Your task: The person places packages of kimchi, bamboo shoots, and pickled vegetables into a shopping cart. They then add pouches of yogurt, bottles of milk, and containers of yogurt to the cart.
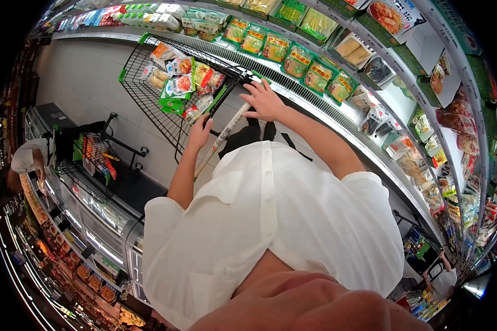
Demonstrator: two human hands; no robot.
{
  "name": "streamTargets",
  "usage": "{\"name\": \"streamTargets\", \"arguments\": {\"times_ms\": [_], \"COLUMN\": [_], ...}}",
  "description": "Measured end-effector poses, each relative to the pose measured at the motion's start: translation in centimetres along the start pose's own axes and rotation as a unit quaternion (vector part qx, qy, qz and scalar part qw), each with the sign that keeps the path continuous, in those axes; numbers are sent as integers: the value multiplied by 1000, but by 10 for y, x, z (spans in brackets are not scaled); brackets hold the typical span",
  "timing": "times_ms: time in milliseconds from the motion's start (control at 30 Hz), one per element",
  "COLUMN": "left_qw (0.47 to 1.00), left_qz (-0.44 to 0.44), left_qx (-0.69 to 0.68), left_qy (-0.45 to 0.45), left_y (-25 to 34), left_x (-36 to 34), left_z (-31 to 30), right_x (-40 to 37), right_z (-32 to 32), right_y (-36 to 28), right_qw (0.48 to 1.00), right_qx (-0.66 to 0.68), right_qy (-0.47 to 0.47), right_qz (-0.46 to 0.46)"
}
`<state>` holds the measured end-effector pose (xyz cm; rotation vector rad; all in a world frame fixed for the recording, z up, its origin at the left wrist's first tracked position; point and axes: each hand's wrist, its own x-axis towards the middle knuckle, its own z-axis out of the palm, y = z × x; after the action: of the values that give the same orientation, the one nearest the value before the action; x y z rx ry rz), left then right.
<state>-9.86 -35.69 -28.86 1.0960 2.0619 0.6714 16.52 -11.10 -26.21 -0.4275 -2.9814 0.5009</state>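
Note:
A black wire shopping cart point(143, 94) with green corners stands in front of me, holding several food packs, among them a green pack point(172, 105) and an orange-and-white pack point(164, 53). My left hand point(200, 132) is at the cart's rear edge, close to a white-and-red pack point(192, 114). Its fingers are drawn together, and whatever they grip is hidden. Over the upper end of the pale handlebar point(222, 138) lies my right hand point(264, 102), fingers spread and thumb apart, grasping nothing.
A chilled shelf point(259, 65) with bagged foods point(298, 59) curves along the front and right. Left of me stand another cart point(96, 160) with colourful packs, a person point(30, 157), and a glass-topped freezer point(102, 212). Another person point(443, 281) is at the lower right.

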Motion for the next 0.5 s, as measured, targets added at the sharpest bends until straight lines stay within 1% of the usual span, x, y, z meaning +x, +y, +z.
{"name": "streamTargets", "arguments": {"times_ms": [167, 200, 267, 300, 333, 400, 433, 500], "left_qw": [997, 997, 997, 997, 997, 997, 998, 998], "left_qz": [-9, -8, -4, -30, -58, -46, -34, -38], "left_qx": [70, 69, 69, 60, 50, 48, 46, 45], "left_qy": [29, 35, 39, 35, 31, 27, 26, 24], "left_y": [2, -2, -9, -12, -15, -24, -28, -32], "left_x": [5, 8, 14, 18, 22, 29, 34, 39], "left_z": [-7, -8, -7, -8, -9, -15, -18, -22], "right_x": [14, 18, 23, 27, 32, 42, 45, 54], "right_z": [7, 4, -1, -2, -2, -3, -3, -2], "right_y": [0, -1, -4, -4, -4, -7, -7, -7], "right_qw": [1000, 1000, 998, 998, 996, 993, 994, 993], "right_qx": [0, -2, -3, -5, -10, -24, -25, -19], "right_qy": [-28, -23, -64, -62, -80, -109, -108, -111], "right_qz": [5, 8, 18, 20, 21, 23, 23, 24]}}
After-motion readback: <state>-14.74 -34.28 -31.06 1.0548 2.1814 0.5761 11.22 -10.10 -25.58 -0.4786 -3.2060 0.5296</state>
